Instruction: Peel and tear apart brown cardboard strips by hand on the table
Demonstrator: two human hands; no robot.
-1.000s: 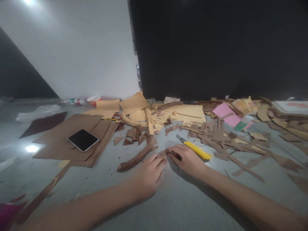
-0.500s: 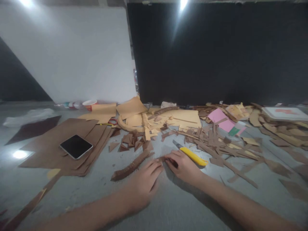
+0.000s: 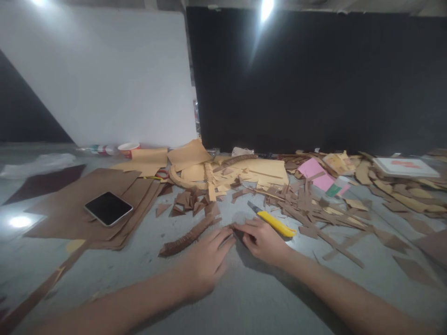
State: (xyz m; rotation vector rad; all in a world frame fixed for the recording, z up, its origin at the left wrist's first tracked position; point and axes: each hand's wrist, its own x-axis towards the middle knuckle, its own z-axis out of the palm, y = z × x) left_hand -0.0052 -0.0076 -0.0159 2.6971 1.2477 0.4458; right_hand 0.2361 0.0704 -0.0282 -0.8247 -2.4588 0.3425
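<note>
My left hand (image 3: 209, 258) rests low over the table, its fingers bent together and their tips meeting those of my right hand (image 3: 264, 241). Between the fingertips a small brown paper piece (image 3: 233, 226) shows, mostly hidden by the fingers. Just left of my left hand lies a curved, ridged strip of brown paper (image 3: 188, 236). A yellow utility knife (image 3: 275, 223) with its blade out lies right behind my right hand. Several folded brown paper triangles (image 3: 186, 202) sit beyond the ridged strip.
A phone (image 3: 108, 209) lies on stacked brown sheets (image 3: 63, 204) at left. Scissors (image 3: 161, 174), tan sheets (image 3: 188, 156) and a paper cup (image 3: 129, 149) are behind. Paper scraps (image 3: 307, 204), a pink sheet (image 3: 316, 173) and a white-and-green container (image 3: 335, 187) spread at right.
The fingertips have shifted slightly, with the right index finger now straighter toward the left hand and less of the brown piece showing. The whole view has shifted a little.
</note>
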